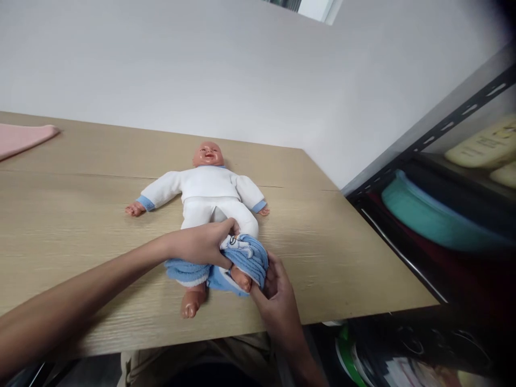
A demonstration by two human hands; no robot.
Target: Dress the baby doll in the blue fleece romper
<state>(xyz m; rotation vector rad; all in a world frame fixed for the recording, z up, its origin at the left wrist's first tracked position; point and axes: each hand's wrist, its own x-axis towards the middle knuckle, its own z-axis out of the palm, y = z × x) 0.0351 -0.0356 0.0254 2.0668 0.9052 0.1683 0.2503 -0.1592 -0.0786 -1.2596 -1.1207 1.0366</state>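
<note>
A baby doll (209,185) in a white top with blue cuffs lies on its back on the wooden table, head toward the wall. Blue pants (245,257) with white trim and a printed figure are bunched around its lower legs; both feet stick out. My left hand (205,242) grips the bunched pants at the doll's leg on the right side, thumb below and fingers above. On the other side of that leg, my right hand (278,293) pinches the pants' edge beside the doll's foot (241,279). The doll's other foot (193,302) rests near the table's front edge.
A pink cloth (26,138) lies at the far left of the wooden table (322,258). To the right stands a dark metal shelf (427,141) with a teal basin (427,215) and a pale yellow package (484,142). Cluttered items sit below the table's right front.
</note>
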